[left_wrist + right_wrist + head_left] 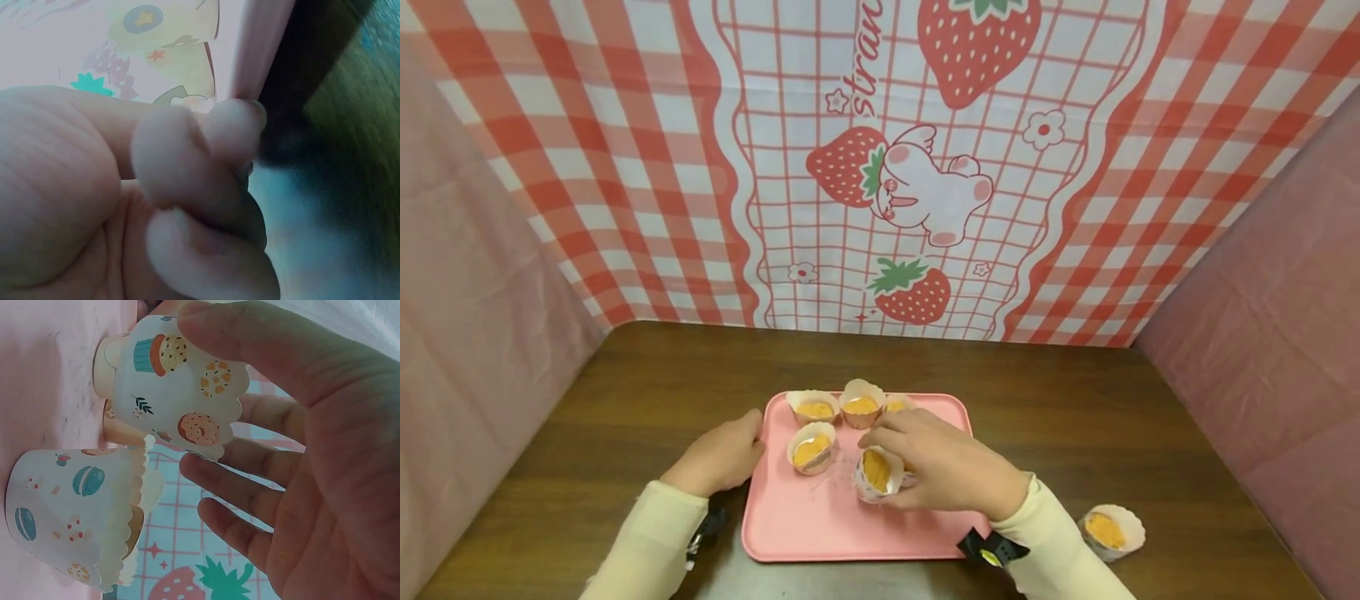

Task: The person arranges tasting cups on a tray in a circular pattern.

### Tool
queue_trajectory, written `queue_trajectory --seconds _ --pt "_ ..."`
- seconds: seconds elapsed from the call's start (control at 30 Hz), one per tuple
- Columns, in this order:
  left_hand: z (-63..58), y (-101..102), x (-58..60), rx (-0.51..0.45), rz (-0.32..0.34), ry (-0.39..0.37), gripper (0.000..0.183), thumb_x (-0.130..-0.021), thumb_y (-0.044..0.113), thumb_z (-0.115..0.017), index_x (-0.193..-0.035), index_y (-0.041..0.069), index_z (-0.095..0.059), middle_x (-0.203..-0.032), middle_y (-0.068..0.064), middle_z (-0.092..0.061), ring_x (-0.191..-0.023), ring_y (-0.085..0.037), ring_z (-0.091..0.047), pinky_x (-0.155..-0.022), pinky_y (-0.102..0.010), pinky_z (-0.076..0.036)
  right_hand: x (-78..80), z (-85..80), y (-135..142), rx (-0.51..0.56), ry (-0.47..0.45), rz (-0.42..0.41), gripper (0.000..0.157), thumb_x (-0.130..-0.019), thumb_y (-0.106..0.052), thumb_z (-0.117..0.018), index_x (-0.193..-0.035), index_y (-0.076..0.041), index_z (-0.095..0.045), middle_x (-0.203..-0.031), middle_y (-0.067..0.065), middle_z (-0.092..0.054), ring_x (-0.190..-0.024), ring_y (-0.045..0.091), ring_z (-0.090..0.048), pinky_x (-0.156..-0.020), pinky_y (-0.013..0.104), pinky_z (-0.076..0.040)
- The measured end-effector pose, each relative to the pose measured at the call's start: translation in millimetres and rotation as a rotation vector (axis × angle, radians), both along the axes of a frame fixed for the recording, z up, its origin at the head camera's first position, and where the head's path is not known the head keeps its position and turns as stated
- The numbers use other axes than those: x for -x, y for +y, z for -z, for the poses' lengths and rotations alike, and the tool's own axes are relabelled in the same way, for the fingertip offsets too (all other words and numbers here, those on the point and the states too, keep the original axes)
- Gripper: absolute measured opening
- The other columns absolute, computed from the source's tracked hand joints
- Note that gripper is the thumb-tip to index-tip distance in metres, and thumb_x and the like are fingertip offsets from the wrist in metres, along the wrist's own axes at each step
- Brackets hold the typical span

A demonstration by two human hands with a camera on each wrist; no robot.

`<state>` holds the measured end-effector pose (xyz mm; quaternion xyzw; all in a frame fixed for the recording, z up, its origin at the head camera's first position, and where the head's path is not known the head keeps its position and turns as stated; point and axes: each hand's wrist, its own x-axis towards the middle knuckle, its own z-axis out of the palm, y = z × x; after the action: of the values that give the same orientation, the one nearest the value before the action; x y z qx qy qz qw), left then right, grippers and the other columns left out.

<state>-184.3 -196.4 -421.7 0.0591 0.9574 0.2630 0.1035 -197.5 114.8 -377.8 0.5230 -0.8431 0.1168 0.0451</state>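
My right hand (936, 462) holds a printed paper muffin cup (877, 475) with crumbly yellow-orange filling, over the middle of the pink tray (805, 529). Seen from the right wrist, the thumb lies against the near side of this held cup (181, 381), with fingers at its far side. Close beside it stands another printed cup (62, 506), mostly hidden by the hand in the head view. At the tray's left rim, my left hand (722, 454) grips the edge with curled fingers; the left wrist view shows fingertips (234, 128) against the pink rim.
Toward the tray's back stand filled cups (814, 408), (861, 404) and a partly covered cup (897, 403). One more cup (812, 448) sits at the left. A separate filled cup (1111, 532) stands on the brown table (1045, 400), right of my forearm. A strawberry-print cloth (880, 292) hangs behind.
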Motion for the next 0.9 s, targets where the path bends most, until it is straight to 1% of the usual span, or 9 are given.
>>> queue_trajectory --seconds 0.27,0.4,0.53,0.63,0.77,0.9 --pt "-0.1 0.5 0.6 -0.011 -0.008 -0.018 0.009 -0.101 0.015 -0.055 -0.1 0.006 -0.055 -0.078 -0.006 -0.055 -0.072 -0.022 -0.053 -0.065 -0.038 -0.044 0.8 3.4 -2.9 -0.023 -0.027 0.006 0.054 -0.083 -0.048 -0.084 -0.123 -0.016 -0.067 -0.115 -0.006 -0.066 -0.104 0.011 -0.059 -0.098 0.032 -0.048" --pt "-0.3 1.0 0.5 -0.012 -0.011 -0.025 0.01 -0.101 0.015 -0.055 -0.102 0.005 -0.056 -0.079 -0.006 -0.055 -0.072 -0.022 -0.053 -0.066 -0.038 -0.044 0.8 6.1 -3.4 -0.03 -0.044 0.003 0.054 -0.081 -0.046 -0.086 -0.122 -0.016 -0.068 -0.113 -0.007 -0.066 -0.103 0.011 -0.059 -0.097 0.031 -0.048" --pt "0.4 1.0 0.3 -0.011 -0.011 -0.023 0.01 -0.101 0.015 -0.056 -0.102 0.005 -0.056 -0.079 -0.006 -0.055 -0.072 -0.022 -0.053 -0.066 -0.039 -0.044 -1.3 7.5 -5.4 -0.051 -0.075 -0.007 0.051 -0.079 -0.047 -0.088 -0.118 -0.021 -0.068 -0.105 -0.011 -0.063 -0.099 0.008 -0.055 -0.095 0.029 -0.044" --pt "1.3 0.5 0.6 -0.018 -0.012 -0.028 0.01 -0.101 0.015 -0.056 -0.102 0.005 -0.056 -0.078 -0.006 -0.054 -0.071 -0.022 -0.053 -0.064 -0.038 -0.044 -3.5 6.8 -7.4 -0.072 -0.101 -0.02 0.048 -0.079 -0.049 -0.087 -0.115 -0.024 -0.068 -0.103 -0.014 -0.061 -0.099 0.005 -0.053 -0.099 0.03 -0.042" --pt "1.8 0.1 1.1 -0.032 -0.019 -0.046 0.011 -0.101 0.015 -0.055 -0.104 0.004 -0.056 -0.078 -0.006 -0.053 -0.07 -0.021 -0.053 -0.063 -0.036 -0.044 -4.5 5.6 -8.3 -0.102 -0.117 -0.021 0.048 -0.079 -0.048 -0.087 -0.115 -0.023 -0.067 -0.105 -0.012 -0.062 -0.102 0.005 -0.053 -0.103 0.032 -0.042" --pt "1.3 0.6 1.1 -0.037 -0.017 -0.042 0.012 -0.101 0.015 -0.055 -0.104 0.004 -0.056 -0.078 -0.006 -0.053 -0.07 -0.021 -0.053 -0.063 -0.036 -0.043 -2.8 7.9 -7.1 -0.126 -0.106 -0.005 0.047 -0.079 -0.047 -0.087 -0.114 -0.022 -0.067 -0.102 -0.012 -0.061 -0.1 0.005 -0.053 -0.099 0.03 -0.042"
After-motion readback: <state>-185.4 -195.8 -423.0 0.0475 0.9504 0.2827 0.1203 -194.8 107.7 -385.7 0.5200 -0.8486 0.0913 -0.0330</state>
